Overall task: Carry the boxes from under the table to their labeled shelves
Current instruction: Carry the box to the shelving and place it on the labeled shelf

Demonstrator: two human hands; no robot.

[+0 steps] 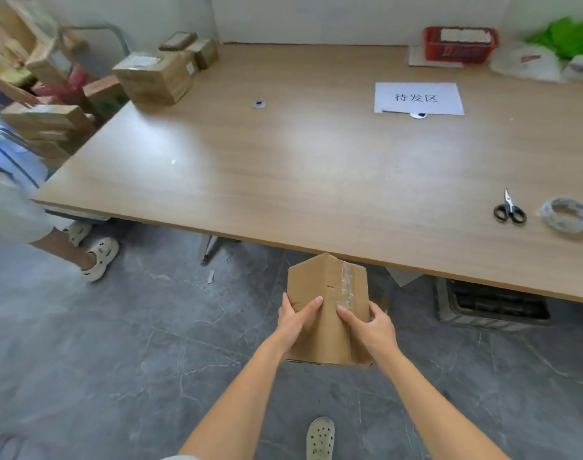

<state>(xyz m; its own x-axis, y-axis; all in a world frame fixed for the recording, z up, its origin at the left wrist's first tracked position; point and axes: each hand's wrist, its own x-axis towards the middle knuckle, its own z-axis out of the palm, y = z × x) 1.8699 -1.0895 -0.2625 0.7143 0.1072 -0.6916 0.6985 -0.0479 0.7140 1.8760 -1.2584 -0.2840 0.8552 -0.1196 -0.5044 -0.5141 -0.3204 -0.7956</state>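
A brown cardboard box [328, 287] with clear tape along its top seam is held in front of me, just below the front edge of the wooden table [283, 180]. My left hand [298, 322] grips its left side, thumb on the top face. My right hand [371, 327] grips its right side, thumb near the tape. The box is off the floor and tilted, one edge pointing up. A dark crate [492, 303] sits on the floor under the table at the right.
On the table lie a paper sign [417, 97], scissors [509, 210], a tape roll [567, 214], a red basket [459, 44] and taped boxes [157, 74] at the far left corner. Another person [14, 194] stands at the left by stacked boxes. The floor is grey tile.
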